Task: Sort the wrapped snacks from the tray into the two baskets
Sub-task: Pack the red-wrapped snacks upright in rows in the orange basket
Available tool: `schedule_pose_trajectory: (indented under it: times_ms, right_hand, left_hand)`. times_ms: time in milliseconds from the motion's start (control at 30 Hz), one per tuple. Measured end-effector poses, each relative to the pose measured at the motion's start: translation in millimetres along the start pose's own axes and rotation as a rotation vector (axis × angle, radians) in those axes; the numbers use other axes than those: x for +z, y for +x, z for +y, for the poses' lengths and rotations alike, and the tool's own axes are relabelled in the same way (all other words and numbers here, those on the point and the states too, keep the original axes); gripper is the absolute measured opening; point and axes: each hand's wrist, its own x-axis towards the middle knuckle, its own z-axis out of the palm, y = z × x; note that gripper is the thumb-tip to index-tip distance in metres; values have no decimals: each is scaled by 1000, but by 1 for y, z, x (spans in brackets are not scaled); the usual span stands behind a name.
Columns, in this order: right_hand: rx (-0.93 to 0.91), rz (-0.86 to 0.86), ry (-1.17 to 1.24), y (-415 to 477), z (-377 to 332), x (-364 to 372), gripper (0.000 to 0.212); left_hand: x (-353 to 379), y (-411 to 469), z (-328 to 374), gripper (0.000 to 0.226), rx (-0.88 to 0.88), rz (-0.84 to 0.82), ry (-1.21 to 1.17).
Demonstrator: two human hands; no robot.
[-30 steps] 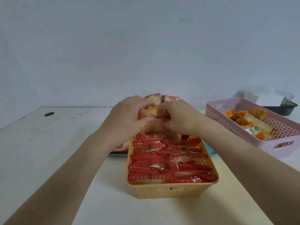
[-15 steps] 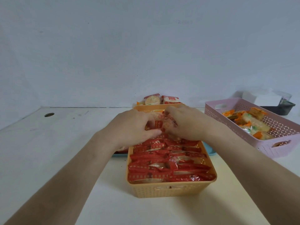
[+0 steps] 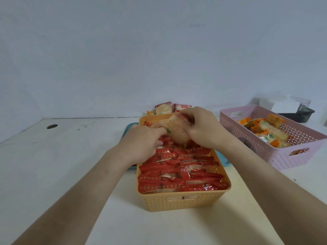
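An orange basket point(image 3: 182, 202) in front of me is packed with rows of red wrapped snacks point(image 3: 177, 175). Over its far end my right hand point(image 3: 203, 128) grips a round pale snack in a clear wrapper point(image 3: 177, 131), tilted above the rows. My left hand point(image 3: 143, 144) pinches the same snack at its left edge, its fingers down among the red packets. A blue tray point(image 3: 130, 129) shows behind and beside the basket; a few wrapped snacks point(image 3: 163, 108) lie at its far end. A pink basket point(image 3: 290, 156) at the right holds orange-and-green wrapped snacks point(image 3: 265, 128).
The white table has a round cable hole point(image 3: 52, 126) at the far left. A dark box point(image 3: 299, 114) with white things on it stands behind the pink basket against the wall. Bare tabletop lies left of the orange basket.
Both hands came down from the tray's far end into the orange basket, then the right hand lifted and tilted the pale snack above the rows.
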Motion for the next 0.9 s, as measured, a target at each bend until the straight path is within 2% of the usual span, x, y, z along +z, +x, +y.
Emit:
schedule_pose_trajectory:
  times_ms: [133,233,333,433,500,567,633,700,767,833,900]
  right_hand:
    - [118,80,241,6,2,0,29]
    - [100,30,182,12,2,4,34]
    - [71,12,121,22,-3,0,34]
    - [46,-92,106,31,-4,-6,28]
    - [6,-171,50,35,-6,-4,25]
    - [-40,-201,9,38,-10,2,22]
    - [-44,-222,27,39,-12,9,24]
    - [43,-258,239,37,-13,12,24]
    - [141,-224,416,38,-8,17,25]
    - [83,-104,230,41,1,20,30]
    - [-10,-131,-90,47,4,25,30]
  left_hand:
    - [5,0,1,20,3,4,-22]
    - [10,2,-2,21,13,43,-55]
    - [17,-2,-9,30,-22,191,-193]
    - [14,-8,-11,16,-74,422,-420]
    - [5,-4,-14,16,-104,526,-468]
    - [-7,4,-20,29,-112,422,-439]
    - [-13,17,-25,37,-107,195,-376]
    - [-18,28,-28,36,-84,63,-218]
    - [-19,36,-33,38,-78,4,-95]
    - [-24,40,-35,43,-72,-61,-51]
    - [-27,40,-35,36,-57,-128,-121]
